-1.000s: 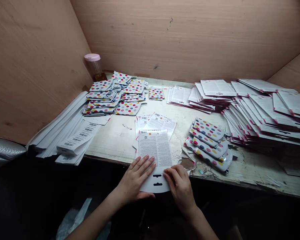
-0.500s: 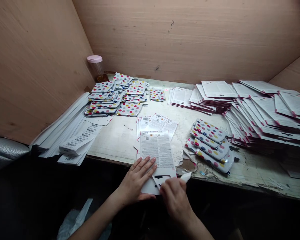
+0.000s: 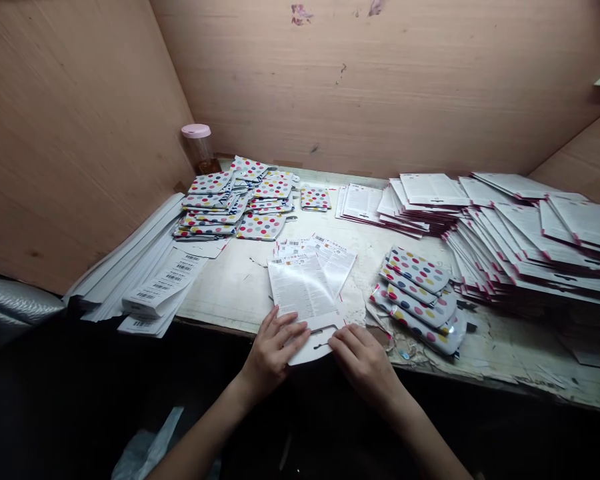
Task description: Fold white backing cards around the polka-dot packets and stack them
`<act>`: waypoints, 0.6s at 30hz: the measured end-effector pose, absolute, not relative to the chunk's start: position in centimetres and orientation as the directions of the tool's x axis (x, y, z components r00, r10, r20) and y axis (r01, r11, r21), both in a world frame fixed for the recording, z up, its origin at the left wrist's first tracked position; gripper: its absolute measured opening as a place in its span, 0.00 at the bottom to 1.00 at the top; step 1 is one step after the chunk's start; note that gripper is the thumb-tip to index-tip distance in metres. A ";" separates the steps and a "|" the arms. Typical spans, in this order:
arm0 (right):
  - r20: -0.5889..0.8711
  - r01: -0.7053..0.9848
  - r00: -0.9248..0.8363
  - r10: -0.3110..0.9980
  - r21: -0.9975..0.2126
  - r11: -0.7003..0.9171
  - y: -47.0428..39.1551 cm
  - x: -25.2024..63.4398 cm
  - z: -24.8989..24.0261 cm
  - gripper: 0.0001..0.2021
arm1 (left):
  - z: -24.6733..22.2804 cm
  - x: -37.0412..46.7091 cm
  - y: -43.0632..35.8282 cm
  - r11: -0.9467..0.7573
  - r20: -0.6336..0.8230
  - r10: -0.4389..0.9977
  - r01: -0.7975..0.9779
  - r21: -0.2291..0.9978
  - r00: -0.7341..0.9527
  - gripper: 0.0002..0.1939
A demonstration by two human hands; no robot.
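Observation:
A white printed cardboard card [image 3: 305, 288] with a cut-out flap and hang holes at its near end lies over the table's front edge. My left hand [image 3: 276, 343] grips the near left side of this card, fingers on top and thumb hidden below. At the near right corner, my right hand [image 3: 363, 360] pinches the card beside the hang hole. Under its far end lie several similar cards [image 3: 341, 263] with barcodes, fanned out. Right of the hands sits a small pile of polka-dot folded pouches [image 3: 420, 293].
Stacked polka-dot packs [image 3: 263, 227] stand at the back left, near a pink-lidded jar [image 3: 197, 150]. Barcode label strips [image 3: 167, 283] hang over the left front edge. Large stacks of white cards [image 3: 510, 233] fill the right side. Wooden panels [image 3: 380, 100] enclose the table.
The white scrap seen at my right hand is no longer visible. My right hand has moved up to the card's corner, and the card has turned slightly and its near end has lifted.

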State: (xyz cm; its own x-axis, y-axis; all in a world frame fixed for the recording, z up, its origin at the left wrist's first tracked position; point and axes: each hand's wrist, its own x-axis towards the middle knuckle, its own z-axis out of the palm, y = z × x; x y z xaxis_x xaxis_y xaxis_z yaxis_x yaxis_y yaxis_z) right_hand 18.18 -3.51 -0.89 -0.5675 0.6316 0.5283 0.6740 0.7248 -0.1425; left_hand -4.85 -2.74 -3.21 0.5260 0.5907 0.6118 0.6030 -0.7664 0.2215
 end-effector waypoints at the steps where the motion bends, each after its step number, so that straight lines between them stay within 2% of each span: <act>1: 0.506 0.667 -0.604 0.615 -0.100 0.738 -3.5 18.0 -1.0 0.12 | -3.2 -4.7 -2.7 -0.756 0.607 0.596 0.622 0.203 0.526 0.19; 4: 0.458 0.649 -0.672 0.582 -0.015 0.761 -4.3 17.6 -0.9 0.16 | -3.4 -4.7 -3.0 -0.775 0.583 0.567 0.617 0.138 0.582 0.20; 7: 0.444 0.650 -0.673 0.591 -0.026 0.759 -5.0 17.7 -0.7 0.15 | -3.3 -4.8 -3.6 -0.815 0.603 0.515 0.566 0.124 0.610 0.15; 8: 0.444 0.651 -0.661 0.605 -0.062 0.757 -5.0 17.7 -0.7 0.14 | -3.1 -4.7 -3.9 -0.810 0.612 0.529 0.564 0.159 0.588 0.12; 10: 0.445 0.657 -0.596 0.668 -0.208 0.725 -4.6 17.9 -0.8 0.12 | -2.8 -4.2 -4.3 -0.746 0.603 0.631 0.596 0.298 0.488 0.08; 12: 0.432 0.658 -0.464 0.773 -0.417 0.628 -3.8 18.0 -1.1 0.09 | -2.6 -3.6 -4.4 -0.608 0.545 0.768 0.649 0.457 0.336 0.06; 14: 0.415 0.653 -0.317 0.853 -0.557 0.514 -3.1 17.8 -1.6 0.05 | -2.5 -3.1 -4.4 -0.464 0.484 0.854 0.701 0.541 0.192 0.05; 16: 0.452 0.690 -0.227 0.862 -0.550 0.470 -2.8 17.5 -2.1 0.04 | -2.7 -3.1 -4.2 -0.406 0.490 0.862 0.757 0.512 0.132 0.07; 18: 0.522 0.754 -0.229 0.822 -0.439 0.489 -3.0 17.3 -2.5 0.06 | -2.8 -3.8 -3.9 -0.480 0.532 0.812 0.794 0.374 0.240 0.10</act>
State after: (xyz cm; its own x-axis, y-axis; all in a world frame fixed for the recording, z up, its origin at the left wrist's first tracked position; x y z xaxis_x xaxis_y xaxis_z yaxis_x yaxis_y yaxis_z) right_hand 17.33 -3.04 -2.52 -0.2287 0.8216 0.5221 0.7542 0.4887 -0.4386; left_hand -3.82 -3.93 -2.77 0.2400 0.8119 0.5322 0.7938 -0.4797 0.3738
